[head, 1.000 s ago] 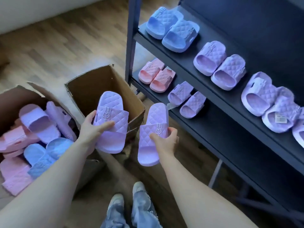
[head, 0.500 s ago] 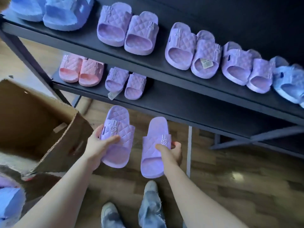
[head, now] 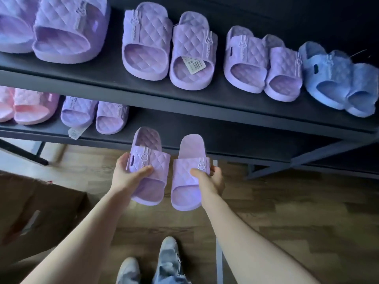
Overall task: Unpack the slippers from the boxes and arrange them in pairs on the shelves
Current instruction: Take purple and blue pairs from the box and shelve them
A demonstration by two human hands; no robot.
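gripping slippers (head: 148, 160), one in left hand (head: 127, 176), one in right hand (head: 212, 180); could clip lower shelf (head: 225, 132) edge if low

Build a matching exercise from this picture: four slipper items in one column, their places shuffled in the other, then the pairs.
1. blue pair
2. pink pair
3. slipper with barcode label
4. purple pair off the shelves

a. lower shelf, far left
b. left hand and right hand, one each
c. upper shelf, far right
d. upper shelf, middle

Pairs: 1-c, 2-a, 3-d, 4-b.
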